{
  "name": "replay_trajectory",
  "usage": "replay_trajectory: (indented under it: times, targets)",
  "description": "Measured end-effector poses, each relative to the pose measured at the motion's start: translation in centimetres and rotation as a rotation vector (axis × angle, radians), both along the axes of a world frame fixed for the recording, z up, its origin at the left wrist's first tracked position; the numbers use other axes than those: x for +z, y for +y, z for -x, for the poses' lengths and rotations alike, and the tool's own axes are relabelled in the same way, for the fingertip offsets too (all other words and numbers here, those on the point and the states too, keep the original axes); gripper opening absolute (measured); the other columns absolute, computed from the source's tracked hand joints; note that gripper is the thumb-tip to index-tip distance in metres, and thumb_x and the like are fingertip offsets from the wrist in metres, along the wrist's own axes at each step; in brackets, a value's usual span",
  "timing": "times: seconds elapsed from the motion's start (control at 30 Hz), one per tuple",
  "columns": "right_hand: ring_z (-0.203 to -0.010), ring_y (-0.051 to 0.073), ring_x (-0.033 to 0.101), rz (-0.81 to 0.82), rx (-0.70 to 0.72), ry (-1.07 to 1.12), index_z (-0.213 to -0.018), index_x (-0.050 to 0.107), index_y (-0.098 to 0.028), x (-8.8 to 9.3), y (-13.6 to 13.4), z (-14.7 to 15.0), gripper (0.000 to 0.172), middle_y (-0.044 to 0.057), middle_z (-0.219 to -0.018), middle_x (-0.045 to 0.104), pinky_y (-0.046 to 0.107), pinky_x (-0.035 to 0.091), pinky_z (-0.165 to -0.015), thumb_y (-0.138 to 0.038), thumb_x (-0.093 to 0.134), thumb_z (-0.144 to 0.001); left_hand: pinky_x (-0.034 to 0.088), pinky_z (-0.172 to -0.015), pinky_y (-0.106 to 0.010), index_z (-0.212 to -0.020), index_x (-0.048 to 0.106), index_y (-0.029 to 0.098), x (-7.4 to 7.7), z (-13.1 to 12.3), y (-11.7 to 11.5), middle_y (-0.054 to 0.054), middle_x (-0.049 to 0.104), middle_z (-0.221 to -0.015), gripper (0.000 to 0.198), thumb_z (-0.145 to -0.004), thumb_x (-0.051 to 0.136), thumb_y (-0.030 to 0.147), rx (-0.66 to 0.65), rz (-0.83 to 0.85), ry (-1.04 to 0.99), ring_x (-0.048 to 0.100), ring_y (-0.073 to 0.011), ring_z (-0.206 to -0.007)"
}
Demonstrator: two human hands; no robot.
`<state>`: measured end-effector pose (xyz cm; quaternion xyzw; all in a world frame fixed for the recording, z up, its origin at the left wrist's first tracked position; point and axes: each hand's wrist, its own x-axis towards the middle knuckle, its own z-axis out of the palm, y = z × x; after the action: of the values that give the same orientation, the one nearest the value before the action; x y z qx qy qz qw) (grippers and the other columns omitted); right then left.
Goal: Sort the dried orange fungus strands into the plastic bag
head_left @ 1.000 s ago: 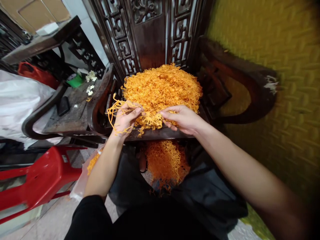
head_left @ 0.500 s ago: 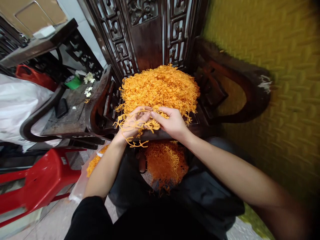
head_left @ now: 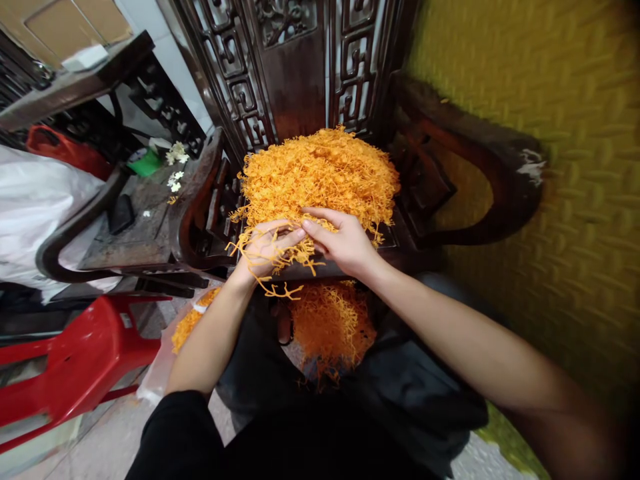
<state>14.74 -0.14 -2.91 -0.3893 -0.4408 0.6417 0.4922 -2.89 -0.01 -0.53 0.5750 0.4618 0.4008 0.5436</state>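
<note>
A big heap of thin orange strands lies on the seat of a dark carved wooden chair. My left hand is closed on a tangled bunch of the strands at the heap's near edge, and some strands dangle below it. My right hand sits beside it, fingertips touching the left hand's fingers and the same bunch, fingers curled. A second smaller pile of orange strands rests lower down on dark cloth over my lap.
A second dark wooden chair stands left, with small white flowers on it. A red plastic stool is at lower left, a white sack behind it. A clear bag of orange strands lies by my left forearm. A yellow textured wall is right.
My hands came together at the heap's near edge; the right hand slid left to meet the left. The loose loop of strands held out to the left was drawn in.
</note>
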Motion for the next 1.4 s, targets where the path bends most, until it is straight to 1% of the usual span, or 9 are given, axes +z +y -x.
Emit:
replay_trajectory:
  times: [0.13,0.37,0.6,0.8,0.93,1.03,1.1,1.2,1.4]
  targets:
    - [-0.046,0.006,0.037,0.099,0.049,0.114,-0.089,0.071,-0.019,0.3,0.1,0.1,0.047,-0.006,-0.057,0.045,0.02,0.016,-0.037,-0.057,0.09,-0.07,0.043,-0.059,-0.024,-0.08,0.076,0.018,0.2,0.2,-0.1,0.0,0.066,-0.07,0.027,-0.075,0.089,0.041,-0.028,0.067,-0.013,0.056,-0.0104,-0.062]
    - [-0.046,0.004,0.041,0.016,-0.342,0.231,-0.079,0.057,-0.021,1.4,3.1,-2.7,0.043,-0.005,-0.067,0.05,0.018,0.019,-0.035,-0.052,0.087,-0.078,0.046,-0.058,-0.024,-0.074,0.077,0.014,1.5,-0.6,-0.4,-0.003,0.068,-0.07,0.031,-0.062,0.095,0.035,0.137,0.182,-0.156,0.059,-0.0103,-0.061]
    - [-0.045,0.005,0.039,0.063,0.156,0.121,-0.088,0.064,-0.021,1.3,1.1,-1.1,0.054,-0.006,-0.061,0.047,0.018,0.016,-0.036,-0.062,0.091,-0.067,0.042,-0.053,-0.023,-0.079,0.076,0.015,1.7,-0.4,-0.4,-0.001,0.067,-0.069,0.028,-0.07,0.09,0.037,0.059,0.189,-0.089,0.053,-0.0085,-0.055]
    - [-0.046,0.005,0.041,0.048,-0.337,0.223,-0.079,0.047,-0.023,1.0,3.7,-4.3,0.045,-0.006,-0.064,0.051,0.017,0.023,-0.036,-0.048,0.084,-0.081,0.042,-0.051,-0.022,-0.072,0.073,0.016,2.1,0.0,-0.8,0.0,0.064,-0.063,0.027,-0.068,0.092,0.036,0.017,0.19,-0.01,0.054,-0.0089,-0.053]
    - [-0.052,0.009,0.056,0.002,-0.176,0.053,-0.088,0.056,-0.023,1.1,2.7,-4.1,0.042,0.003,-0.088,0.07,0.02,0.03,-0.037,-0.047,0.088,-0.076,0.044,-0.047,-0.021,-0.083,0.072,0.017,0.4,0.0,0.7,-0.001,0.068,-0.075,0.03,-0.069,0.092,0.035,0.259,0.098,-0.156,0.06,-0.0092,-0.055]
    - [-0.056,0.012,0.057,-0.189,-0.019,-0.164,-0.109,0.068,-0.022,0.9,0.8,-2.5,0.034,0.004,-0.09,0.07,0.025,0.042,-0.045,-0.045,0.078,-0.086,0.054,-0.055,-0.022,-0.089,0.068,0.017,-0.3,-0.3,1.5,-0.001,0.07,-0.081,0.034,-0.068,0.092,0.028,0.336,0.081,-0.282,0.069,-0.0117,-0.063]
    - [-0.07,0.017,0.062,-0.449,-0.03,-0.379,-0.129,0.07,-0.022,0.7,0.2,-1.9,0.042,0.005,-0.094,0.069,0.033,0.054,-0.063,-0.043,0.07,-0.094,0.058,-0.059,-0.023,-0.089,0.067,0.017,-0.2,-0.6,1.6,0.0,0.069,-0.079,0.034,-0.068,0.092,0.026,0.334,0.115,-0.339,0.071,-0.012,-0.064]
    - [-0.091,0.025,0.063,-0.802,-0.064,-0.629,-0.149,0.062,-0.021,0.4,0.5,-2.1,0.059,0.008,-0.1,0.065,0.044,0.056,-0.087,-0.043,0.07,-0.095,0.061,-0.063,-0.024,-0.087,0.066,0.017,0.3,-0.9,1.4,0.002,0.069,-0.077,0.032,-0.068,0.091,0.021,0.288,0.204,-0.389,0.071,-0.0116,-0.064]
    - [-0.097,0.025,0.067,-1.03,0.079,-0.835,-0.142,0.068,-0.027,0.5,1.4,-2.9,0.043,0.011,-0.116,0.07,0.038,0.056,-0.087,-0.043,0.058,-0.103,0.055,-0.057,-0.023,-0.082,0.071,0.017,0.4,-0.3,1.5,-0.001,0.071,-0.077,0.02,-0.066,0.084,0.018,0.175,0.414,-0.351,0.068,-0.0123,-0.063]
